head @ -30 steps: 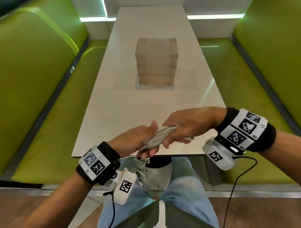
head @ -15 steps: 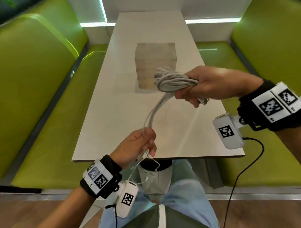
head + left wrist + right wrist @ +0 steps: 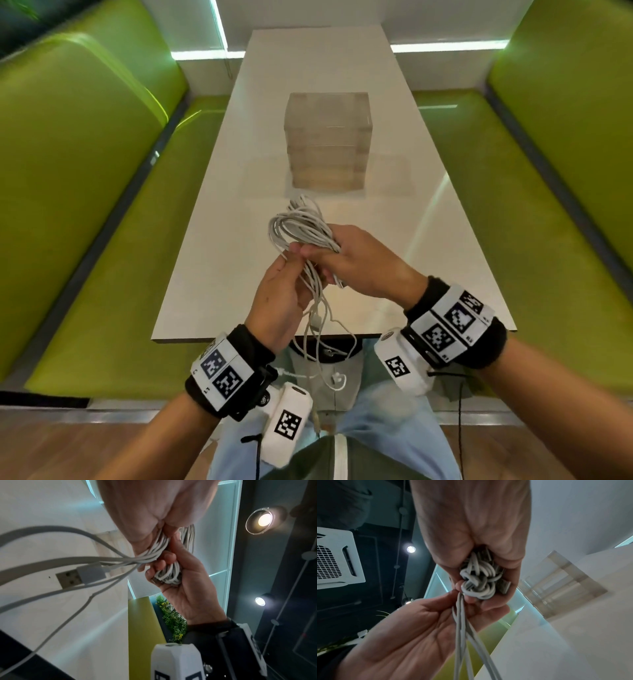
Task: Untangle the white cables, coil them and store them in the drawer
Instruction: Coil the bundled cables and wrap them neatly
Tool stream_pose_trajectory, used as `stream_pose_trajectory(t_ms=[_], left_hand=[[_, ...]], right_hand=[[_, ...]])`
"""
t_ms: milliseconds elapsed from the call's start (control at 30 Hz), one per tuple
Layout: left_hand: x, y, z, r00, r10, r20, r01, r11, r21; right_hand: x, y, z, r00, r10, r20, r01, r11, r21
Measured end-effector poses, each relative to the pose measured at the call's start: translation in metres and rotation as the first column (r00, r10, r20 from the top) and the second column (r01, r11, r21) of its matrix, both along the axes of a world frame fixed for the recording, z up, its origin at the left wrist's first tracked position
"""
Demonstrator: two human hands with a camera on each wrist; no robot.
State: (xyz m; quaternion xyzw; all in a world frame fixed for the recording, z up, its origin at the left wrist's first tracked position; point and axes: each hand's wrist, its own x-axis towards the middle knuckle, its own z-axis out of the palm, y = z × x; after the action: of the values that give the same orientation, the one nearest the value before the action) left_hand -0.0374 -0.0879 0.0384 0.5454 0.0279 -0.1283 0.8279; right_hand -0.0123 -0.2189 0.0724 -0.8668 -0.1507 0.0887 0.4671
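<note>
The white cables (image 3: 301,226) are bunched into a coil that my right hand (image 3: 346,260) grips above the near part of the white table (image 3: 212,260). My left hand (image 3: 291,263) sits just below and left of it, pinching the strands that leave the coil. In the right wrist view those strands (image 3: 462,628) run across the left palm (image 3: 411,635) under the gripped coil (image 3: 477,580). Loose cable ends (image 3: 322,342) hang past the table edge to my lap. A USB plug (image 3: 80,576) dangles near the left hand (image 3: 154,513). The clear drawer unit (image 3: 329,140) stands further back, all drawers pushed in.
Green bench seats (image 3: 113,274) run along both sides of the table. A wall with a light strip (image 3: 445,46) closes the far end. My legs are under the near table edge.
My right hand has come down from high over the table, bringing the coil back toward me to meet the left hand, which has risen slightly and taken the strands under the coil.
</note>
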Motion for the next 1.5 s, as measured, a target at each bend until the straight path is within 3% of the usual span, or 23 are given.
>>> stream_pose_trajectory(t_ms=[167,300,433,667,833,900,1000,1067,1167,1300,1367,1433,1500], left_hand=[[0.0,-0.001,0.003,0.995,-0.092,-0.026,0.088,0.99,-0.112],[0.004,0.002,0.0,0.976,-0.211,-0.048,0.207,0.975,-0.075],[0.002,0.006,-0.003,0.954,-0.296,-0.048,0.294,0.954,-0.059],[0.001,0.006,0.002,0.951,-0.306,0.052,0.294,0.941,0.165],[0.007,0.015,0.008,0.946,-0.292,0.139,0.223,0.901,0.372],[0.01,0.02,0.009,0.964,-0.223,0.147,0.181,0.95,0.253],[0.025,0.03,0.008,0.979,-0.161,0.125,0.171,0.983,-0.073],[0.027,0.032,0.009,0.955,-0.212,0.208,0.243,0.96,-0.137],[0.023,0.027,0.019,0.968,-0.145,0.203,0.168,0.981,-0.098],[0.018,0.018,0.025,0.973,-0.076,0.216,0.07,0.997,0.034],[0.016,0.015,0.025,0.969,-0.105,0.225,0.087,0.993,0.085],[0.014,0.012,0.025,0.961,-0.136,0.239,0.118,0.989,0.089],[0.011,0.008,0.023,0.959,-0.146,0.244,0.13,0.988,0.084]], right_hand=[[0.002,0.002,-0.005,1.0,0.013,0.026,-0.011,0.996,-0.093],[-0.004,0.003,-0.008,0.997,0.068,0.022,-0.061,0.97,-0.233],[-0.004,0.003,-0.005,0.995,0.096,-0.001,-0.092,0.958,-0.271],[-0.006,-0.008,0.003,0.994,0.08,-0.073,-0.094,0.972,-0.217],[-0.012,-0.002,-0.003,0.989,0.076,-0.124,-0.066,0.994,0.085],[-0.013,-0.001,-0.005,0.981,0.114,-0.16,-0.079,0.974,0.212],[-0.017,0.006,-0.007,0.949,0.23,-0.216,-0.159,0.939,0.304],[-0.017,0.01,-0.006,0.932,0.297,-0.209,-0.238,0.934,0.266],[-0.011,0.011,-0.001,0.903,0.374,-0.213,-0.345,0.925,0.158],[-0.009,0.003,-0.002,0.808,0.49,-0.326,-0.457,0.872,0.178],[-0.01,-0.003,-0.01,0.727,0.516,-0.453,-0.384,0.853,0.354],[-0.012,-0.006,-0.015,0.579,0.622,-0.527,-0.246,0.75,0.614],[-0.012,-0.007,-0.018,0.495,0.705,-0.507,-0.201,0.661,0.723]])
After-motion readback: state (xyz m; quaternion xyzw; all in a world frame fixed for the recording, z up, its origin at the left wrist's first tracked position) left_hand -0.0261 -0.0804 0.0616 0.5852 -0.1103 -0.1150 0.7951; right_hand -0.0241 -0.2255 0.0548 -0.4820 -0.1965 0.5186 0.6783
